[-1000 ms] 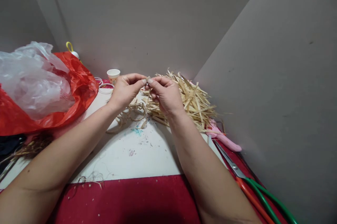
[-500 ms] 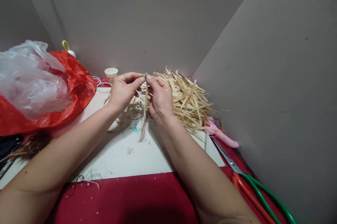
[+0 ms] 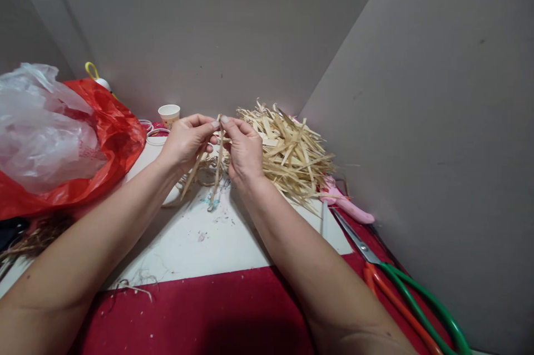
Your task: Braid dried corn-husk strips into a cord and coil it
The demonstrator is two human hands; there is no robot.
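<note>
My left hand (image 3: 186, 141) and my right hand (image 3: 246, 149) meet fingertip to fingertip above the white board (image 3: 187, 249). Both are closed, pinching a thin tan straw strip (image 3: 219, 160) at its top end. Its lower part hangs down between the hands. A second strip end (image 3: 192, 177) slants down to the left from beneath my left fingers. Behind the hands, a twisted straw cord (image 3: 206, 174) lies on the board, partly hidden. Close to my right hand is a big heap of flat straw strips (image 3: 292, 149).
Large scissors (image 3: 387, 266) with green and orange handles and a pink-handled tool (image 3: 348, 207) lie on the right. At left are a red plastic bag (image 3: 120, 127) and a clear bag (image 3: 41, 127). A paper cup (image 3: 169, 114) stands behind, near white rings (image 3: 156, 138). Grey walls enclose the table.
A second strip end now shows under my left hand, slanting down to the left. Both hands keep their pinch, and the whole view has shifted slightly.
</note>
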